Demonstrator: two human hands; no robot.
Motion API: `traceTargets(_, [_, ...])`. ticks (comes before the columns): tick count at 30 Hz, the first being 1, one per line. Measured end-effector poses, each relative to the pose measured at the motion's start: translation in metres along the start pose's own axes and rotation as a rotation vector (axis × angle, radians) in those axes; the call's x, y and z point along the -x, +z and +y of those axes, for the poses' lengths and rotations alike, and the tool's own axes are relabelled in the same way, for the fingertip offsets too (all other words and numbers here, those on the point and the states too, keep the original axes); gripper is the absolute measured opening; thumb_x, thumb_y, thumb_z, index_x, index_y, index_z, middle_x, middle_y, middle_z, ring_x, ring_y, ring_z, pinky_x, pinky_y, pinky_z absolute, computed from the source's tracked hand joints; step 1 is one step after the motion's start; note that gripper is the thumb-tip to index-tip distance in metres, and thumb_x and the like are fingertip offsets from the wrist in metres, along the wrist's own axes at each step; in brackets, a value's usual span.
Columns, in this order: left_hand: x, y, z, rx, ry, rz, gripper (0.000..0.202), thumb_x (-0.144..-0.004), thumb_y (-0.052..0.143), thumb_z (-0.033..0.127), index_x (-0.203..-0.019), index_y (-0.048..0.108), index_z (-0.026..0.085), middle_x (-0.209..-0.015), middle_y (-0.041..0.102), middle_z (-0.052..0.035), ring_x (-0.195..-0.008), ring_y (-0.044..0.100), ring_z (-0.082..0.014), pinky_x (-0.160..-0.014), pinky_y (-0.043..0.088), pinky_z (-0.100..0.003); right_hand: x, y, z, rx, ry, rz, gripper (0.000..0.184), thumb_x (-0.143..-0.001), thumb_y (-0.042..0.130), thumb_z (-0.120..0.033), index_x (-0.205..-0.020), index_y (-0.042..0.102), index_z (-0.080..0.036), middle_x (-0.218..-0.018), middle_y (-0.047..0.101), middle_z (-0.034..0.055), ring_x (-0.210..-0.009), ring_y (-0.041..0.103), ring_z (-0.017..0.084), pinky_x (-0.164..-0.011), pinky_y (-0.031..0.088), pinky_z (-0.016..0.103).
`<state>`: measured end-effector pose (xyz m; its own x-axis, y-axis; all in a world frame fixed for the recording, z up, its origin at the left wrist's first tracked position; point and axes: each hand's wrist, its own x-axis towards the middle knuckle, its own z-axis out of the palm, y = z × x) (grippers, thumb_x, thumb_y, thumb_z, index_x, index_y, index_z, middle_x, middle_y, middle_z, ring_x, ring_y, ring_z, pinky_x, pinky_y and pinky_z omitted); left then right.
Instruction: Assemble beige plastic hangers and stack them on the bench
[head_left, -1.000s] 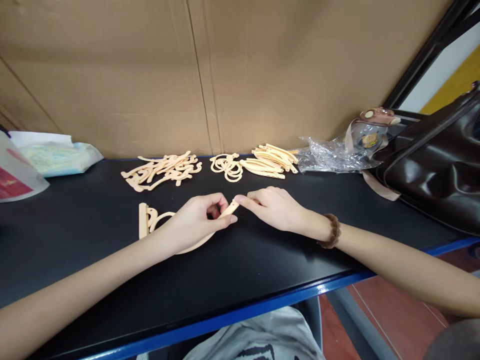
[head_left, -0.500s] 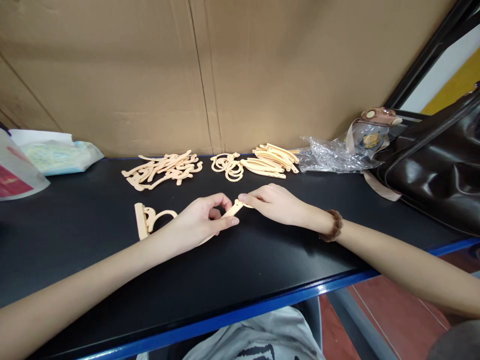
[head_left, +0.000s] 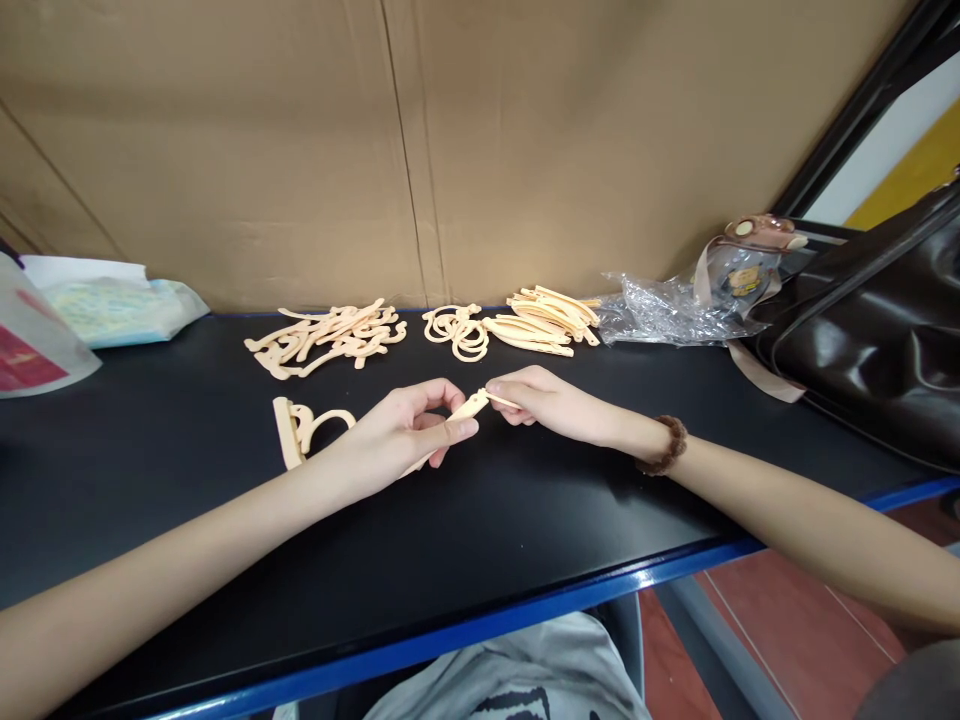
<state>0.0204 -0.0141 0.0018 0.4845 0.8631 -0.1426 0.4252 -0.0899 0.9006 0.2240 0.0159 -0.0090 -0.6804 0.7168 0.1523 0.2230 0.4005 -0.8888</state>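
Observation:
My left hand (head_left: 409,435) is closed around a pale wooden assembly (head_left: 304,428), pinching its long strip near the right end; the curved part and end bar of the assembly stick out left of my hand above the black table (head_left: 187,540). My right hand (head_left: 544,405) pinches a thin wooden piece (head_left: 501,400) against the tip of that strip. The two hands almost touch at the middle of the table.
At the back lie a heap of curved wooden parts (head_left: 326,338), wooden rings (head_left: 457,330) and a stack of strips (head_left: 547,320). A crumpled clear bag (head_left: 660,310) and a dark leather bag (head_left: 870,330) sit right. Plastic packets (head_left: 105,305) lie far left. Cardboard stands behind.
Both hands have lifted slightly and drawn back from me with the assembly; my right fingers have curled into a tighter pinch at the strip's tip, where a thin piece now shows.

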Motion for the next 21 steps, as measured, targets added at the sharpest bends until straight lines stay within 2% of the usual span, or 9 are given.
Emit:
traceTargets(3, [0.0, -0.0005, -0.0012, 0.014, 0.005, 0.005, 0.03, -0.081, 0.059, 0.047, -0.085, 0.048, 0.02, -0.052, 0.049, 0.007, -0.046, 0.036, -0.0069, -0.046, 0.025, -0.019, -0.0002, 0.0005, 0.0023, -0.072, 0.004, -0.011, 0.037, -0.095, 0.036, -0.035, -0.061, 0.032, -0.019, -0.055, 0.028, -0.0064, -0.052, 0.025, 0.009, -0.052, 0.024, 0.024])
traceTargets(7, [0.0006, 0.0006, -0.0016, 0.027, -0.023, -0.011, 0.031, -0.082, 0.058, 0.049, -0.085, 0.048, 0.02, -0.05, 0.048, 0.007, -0.044, 0.035, -0.007, -0.044, 0.023, -0.019, 0.001, 0.0011, 0.0015, 0.022, -0.008, 0.004, 0.037, -0.094, 0.034, -0.031, -0.059, 0.034, -0.018, -0.055, 0.032, -0.0055, -0.053, 0.03, 0.009, -0.054, 0.027, 0.024])
traceTargets(13, [0.0009, 0.0025, 0.0001, 0.08, -0.009, -0.05, 0.031, -0.079, 0.06, 0.048, -0.081, 0.048, 0.019, -0.05, 0.046, 0.0069, -0.046, 0.037, -0.0077, -0.045, 0.023, -0.019, 0.004, 0.0037, -0.0017, 0.359, -0.054, 0.031, 0.037, -0.094, 0.029, -0.024, -0.059, 0.038, -0.018, -0.055, 0.04, -0.0036, -0.054, 0.038, 0.01, -0.059, 0.03, 0.025])
traceTargets(17, [0.0013, 0.0023, -0.0007, 0.066, -0.007, -0.088, 0.033, -0.08, 0.058, 0.05, -0.079, 0.047, 0.019, -0.051, 0.045, 0.0066, -0.047, 0.038, -0.008, -0.046, 0.023, -0.02, 0.0064, 0.0047, -0.0035, 0.588, -0.099, 0.012, 0.036, -0.095, 0.028, -0.021, -0.06, 0.036, -0.018, -0.053, 0.033, -0.0044, -0.05, 0.032, 0.009, -0.056, 0.025, 0.026])
traceTargets(21, [0.0016, 0.0007, -0.0032, 0.039, -0.011, -0.126, 0.031, -0.083, 0.056, 0.049, -0.08, 0.047, 0.019, -0.05, 0.046, 0.0065, -0.045, 0.034, -0.0073, -0.044, 0.021, -0.02, 0.008, 0.0051, -0.0059, 0.797, -0.121, 0.003, 0.036, -0.096, 0.03, -0.021, -0.062, 0.042, -0.017, -0.053, 0.032, -0.004, -0.049, 0.027, 0.01, -0.056, 0.022, 0.027])
